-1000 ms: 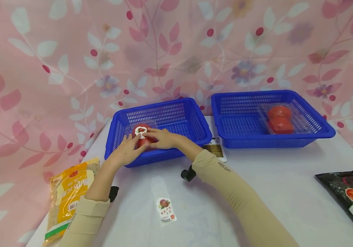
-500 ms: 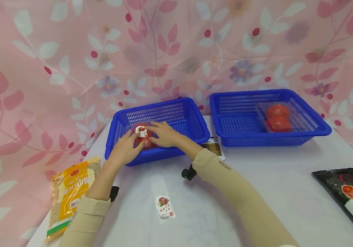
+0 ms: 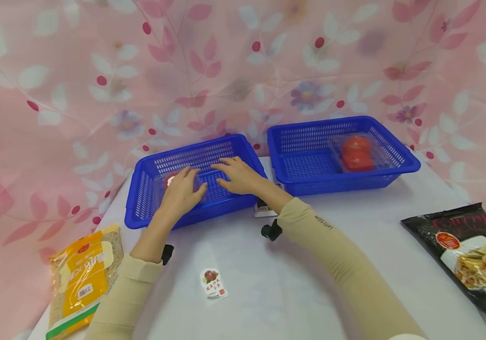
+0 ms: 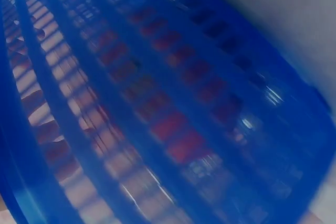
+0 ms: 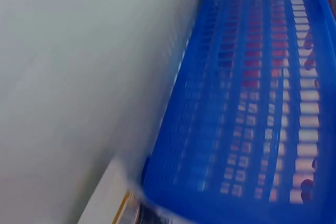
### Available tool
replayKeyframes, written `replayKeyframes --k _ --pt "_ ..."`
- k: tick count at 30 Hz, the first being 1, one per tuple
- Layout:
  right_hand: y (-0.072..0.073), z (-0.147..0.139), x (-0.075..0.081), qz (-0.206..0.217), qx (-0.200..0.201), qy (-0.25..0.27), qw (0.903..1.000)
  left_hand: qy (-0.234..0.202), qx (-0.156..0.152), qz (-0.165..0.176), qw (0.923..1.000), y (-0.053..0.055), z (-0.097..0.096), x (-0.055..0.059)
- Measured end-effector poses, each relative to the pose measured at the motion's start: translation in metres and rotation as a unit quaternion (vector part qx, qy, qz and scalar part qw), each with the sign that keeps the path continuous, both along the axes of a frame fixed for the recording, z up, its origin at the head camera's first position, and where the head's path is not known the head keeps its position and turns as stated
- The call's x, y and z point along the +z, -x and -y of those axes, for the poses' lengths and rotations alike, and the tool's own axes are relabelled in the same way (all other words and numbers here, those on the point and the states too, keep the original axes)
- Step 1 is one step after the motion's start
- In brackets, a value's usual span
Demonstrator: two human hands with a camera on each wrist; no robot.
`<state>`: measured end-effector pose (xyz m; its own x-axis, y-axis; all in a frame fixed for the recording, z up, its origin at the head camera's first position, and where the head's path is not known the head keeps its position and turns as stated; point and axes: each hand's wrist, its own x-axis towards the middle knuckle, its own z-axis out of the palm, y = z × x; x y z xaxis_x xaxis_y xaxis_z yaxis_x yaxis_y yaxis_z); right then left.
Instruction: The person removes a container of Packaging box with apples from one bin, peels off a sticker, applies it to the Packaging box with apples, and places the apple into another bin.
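In the head view, a clear plastic pack [image 3: 159, 189] with red round fruit [image 3: 169, 179] lies at the left end of the left blue basket [image 3: 192, 215]. A white label [image 3: 171, 181] shows on the fruit, partly covered by my left hand [image 3: 181, 193]. That hand hovers over the pack with fingers loosely extended; whether it touches is unclear. My right hand [image 3: 239, 177] hangs over the basket's right half, fingers spread and apart from the pack. Neither hand shows in the wrist views; there the basket wall [image 5: 236, 129] fills much of the picture, with red visible through the slots.
Another blue basket [image 3: 311, 185] stands to the right, holding a clear pack with red tomatoes [image 3: 356, 153]. A printed sticker [image 3: 213, 283] lies on the white table [image 3: 260, 283]. A yellow bag [image 3: 83, 278] is at left, a black food bag [image 3: 468, 255] at right. A card [image 3: 264, 208] lies between the baskets.
Both hands were on the labelled fruit. Now my right hand has drawn away to the right and the hands are apart. The head view has turned right, shifting everything leftward.
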<state>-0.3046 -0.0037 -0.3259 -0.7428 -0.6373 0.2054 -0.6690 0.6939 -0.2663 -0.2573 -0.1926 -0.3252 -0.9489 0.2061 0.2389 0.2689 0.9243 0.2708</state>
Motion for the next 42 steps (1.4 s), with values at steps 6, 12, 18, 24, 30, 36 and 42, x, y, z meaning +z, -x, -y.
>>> replayKeyframes --k 6,12,18,24,30,36,42 --pt "0.002 -0.023 0.003 -0.001 -0.034 -0.001 0.9994 0.008 -0.020 -0.002 0.9998 0.012 -0.020 0.004" --pt "0.005 -0.054 0.007 0.001 -0.067 0.003 0.9978 0.000 -0.048 -0.024 0.9986 0.027 -0.040 0.002" --pt "0.005 -0.090 0.006 0.007 -0.100 0.008 0.9950 -0.016 -0.091 -0.031 0.9953 0.039 -0.072 0.002" --pt "0.006 -0.126 0.002 0.009 -0.143 0.020 0.9895 -0.006 -0.131 -0.007 0.9914 0.052 -0.105 0.010" --pt "0.003 -0.162 0.004 0.015 -0.196 0.010 0.9805 0.012 -0.169 0.011 0.9854 0.063 -0.139 0.013" --pt "0.004 -0.192 0.005 0.020 -0.228 -0.005 0.9735 0.025 -0.192 0.016 0.9810 0.069 -0.171 0.012" --pt "0.002 -0.225 0.005 0.027 -0.257 -0.006 0.9661 0.027 -0.209 0.042 0.9766 0.072 -0.205 0.007"
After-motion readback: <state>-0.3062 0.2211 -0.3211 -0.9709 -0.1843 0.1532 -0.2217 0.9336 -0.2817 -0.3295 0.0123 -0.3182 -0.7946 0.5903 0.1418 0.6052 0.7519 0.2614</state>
